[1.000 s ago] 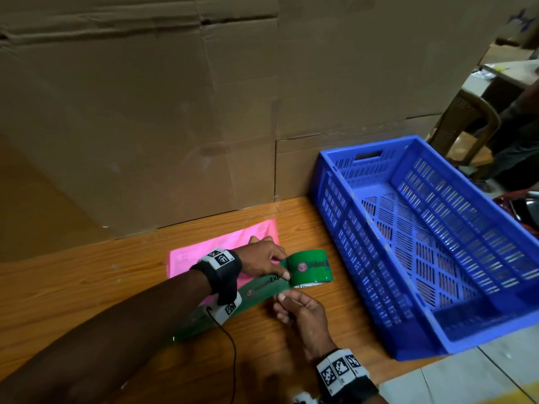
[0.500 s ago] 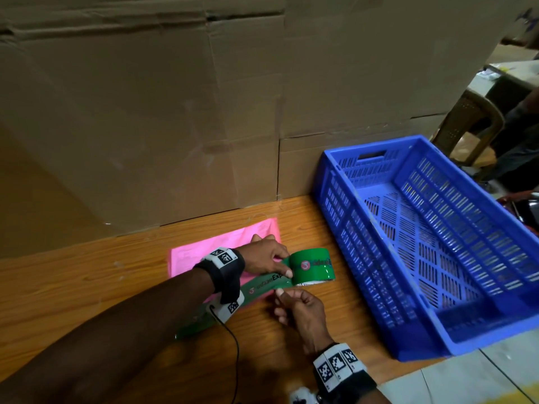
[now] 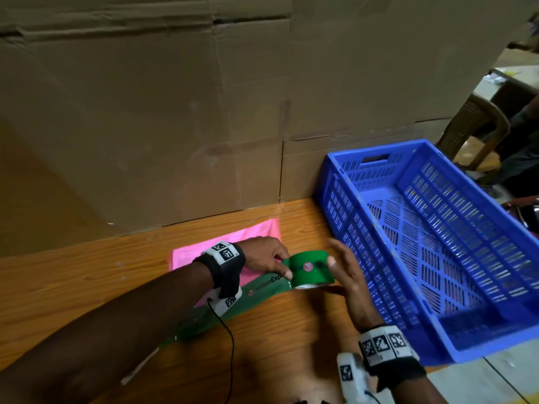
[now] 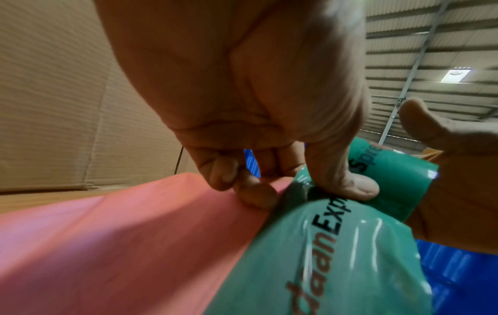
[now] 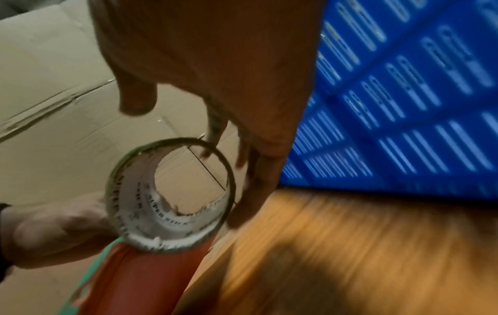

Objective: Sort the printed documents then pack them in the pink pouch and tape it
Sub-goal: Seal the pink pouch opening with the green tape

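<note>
Hands worked the green tape roll (image 3: 312, 271) at the pink pouch's (image 3: 224, 242) edge.
Blue crate (image 3: 379, 228) just right of the right hand (image 3: 348, 282) held nothing visible on its slatted floor. Pink pouch lay flat under the left hand (image 3: 262, 256), its contents hidden. Left thumb pressed the tape strip (image 3: 262, 288) at the roll, fingers curled onto the pouch; the strip ran back along the left forearm. Right hand cupped the roll's far side, fingers loose and nearly straight; its hollow core faced the right wrist.
</note>
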Tool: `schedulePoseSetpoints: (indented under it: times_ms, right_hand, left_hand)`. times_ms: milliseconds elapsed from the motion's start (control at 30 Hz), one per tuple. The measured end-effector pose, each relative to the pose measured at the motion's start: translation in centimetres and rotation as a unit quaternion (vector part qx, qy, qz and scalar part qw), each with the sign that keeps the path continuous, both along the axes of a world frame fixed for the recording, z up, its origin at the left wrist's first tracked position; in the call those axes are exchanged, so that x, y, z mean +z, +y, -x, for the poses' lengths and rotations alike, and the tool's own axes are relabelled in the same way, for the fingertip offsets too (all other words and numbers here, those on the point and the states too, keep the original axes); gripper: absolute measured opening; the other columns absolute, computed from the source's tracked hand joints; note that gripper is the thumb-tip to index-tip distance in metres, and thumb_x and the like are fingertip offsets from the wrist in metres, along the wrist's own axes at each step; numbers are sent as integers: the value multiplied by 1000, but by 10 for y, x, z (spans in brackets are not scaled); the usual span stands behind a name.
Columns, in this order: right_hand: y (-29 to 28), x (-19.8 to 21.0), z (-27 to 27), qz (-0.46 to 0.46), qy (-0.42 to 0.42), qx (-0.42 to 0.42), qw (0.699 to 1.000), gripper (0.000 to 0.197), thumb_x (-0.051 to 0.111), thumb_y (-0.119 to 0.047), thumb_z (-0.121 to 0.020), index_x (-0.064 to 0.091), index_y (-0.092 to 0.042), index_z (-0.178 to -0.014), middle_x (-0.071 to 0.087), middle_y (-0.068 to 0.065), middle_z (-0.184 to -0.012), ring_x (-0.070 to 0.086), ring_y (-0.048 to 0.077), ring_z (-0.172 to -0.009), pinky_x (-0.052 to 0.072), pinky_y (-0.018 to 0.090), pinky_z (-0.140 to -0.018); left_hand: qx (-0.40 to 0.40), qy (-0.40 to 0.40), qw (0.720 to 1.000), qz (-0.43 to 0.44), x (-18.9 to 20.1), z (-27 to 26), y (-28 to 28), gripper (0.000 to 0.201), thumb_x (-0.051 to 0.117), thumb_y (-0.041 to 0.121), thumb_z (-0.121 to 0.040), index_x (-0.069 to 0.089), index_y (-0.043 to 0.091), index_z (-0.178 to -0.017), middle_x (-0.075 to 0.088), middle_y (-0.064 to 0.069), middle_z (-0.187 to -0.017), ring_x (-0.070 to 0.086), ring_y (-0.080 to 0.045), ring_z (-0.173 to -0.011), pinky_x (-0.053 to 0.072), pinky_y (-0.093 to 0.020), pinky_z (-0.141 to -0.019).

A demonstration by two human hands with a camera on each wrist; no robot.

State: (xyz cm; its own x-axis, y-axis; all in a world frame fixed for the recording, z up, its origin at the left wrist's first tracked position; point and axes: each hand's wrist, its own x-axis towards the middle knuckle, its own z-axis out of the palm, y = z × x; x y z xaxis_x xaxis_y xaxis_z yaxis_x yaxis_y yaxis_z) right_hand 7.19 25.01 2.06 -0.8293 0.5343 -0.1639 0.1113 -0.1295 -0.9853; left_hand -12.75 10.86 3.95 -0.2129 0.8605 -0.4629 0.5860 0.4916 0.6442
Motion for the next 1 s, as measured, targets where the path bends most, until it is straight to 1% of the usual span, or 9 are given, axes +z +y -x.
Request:
schedulePoseSetpoints:
  times_ms: [67,167,333,433,600,700,767,867,1000]
  right_hand:
    - [2,9,9,-1,-30,58,998,44,70,-41,-79,61,-20,-116,69,5,-114,74,15,-90,59,32,-66]
    - [5,8,16,-4,-55,82,995,36,78,-37,-77,59,-12,-94,67,20,-109,73,31,-77,56,40,-55]
    - [8,4,21,-16,-73,63,995,30,83,-31,-81,60,-13,-89,69,14,-104,69,22,-66,50,30,-45]
    - [11,0,23,-63,-99,35,993,29,83,-22,-82,60,-11,-94,68,11,-96,62,10,-56,44,22,-41]
    - [14,-11,21,-124,-107,28,986,31,88,-28,-76,63,-22,-93,70,7,-96,62,8,-60,43,15,-44]
    - [11,-17,21,-113,-98,8,989,40,90,-34,-73,64,-25,-101,68,0,-104,71,15,-83,55,23,-64]
    - [7,-19,21,-121,-91,1,989,47,90,-38,-71,62,-27,-107,65,-5,-109,70,10,-92,58,25,-72]
    - [1,-16,25,-120,-76,-1,990,59,90,-42,-69,58,-29,-117,59,-10,-115,65,-1,-95,56,20,-68]
    - [-11,-18,25,-92,-45,-32,994,72,86,-42,-74,48,-29,-133,55,-7,-123,57,2,-111,55,20,-81]
  left_hand:
    - [4,-6,1000,12,5,1,1,25,73,51,-81,63,38,-62,61,9,-67,53,-11,-59,40,-28,-64]
    - [9,-68,997,36,9,1,2,25,75,37,-84,66,36,-61,65,2,-64,63,-16,-56,42,-23,-57]
    - [7,-100,994,50,12,2,0,19,75,32,-85,68,31,-67,67,-13,-70,58,-15,-53,45,-23,-55]
    - [8,-103,993,55,14,5,-1,19,74,35,-86,72,16,-87,69,-24,-79,57,-16,-54,46,-22,-56]
    - [14,-80,995,57,17,5,-1,29,69,34,-90,65,7,-98,68,-27,-80,56,-16,-51,46,-24,-54]
    - [47,-115,991,47,21,6,0,55,70,35,-89,40,29,-136,65,-13,-82,58,-17,-51,49,-28,-48]
    - [17,-86,994,71,27,7,2,64,66,42,-91,33,34,-144,66,-12,-84,60,-20,-53,51,-30,-51]
    - [-41,-72,993,85,30,6,5,34,62,39,-94,57,24,-125,67,-13,-83,58,-17,-52,50,-26,-50]
    - [-11,-92,994,66,30,6,0,16,68,35,-91,67,24,-102,65,-9,-76,56,-18,-51,48,-25,-48]
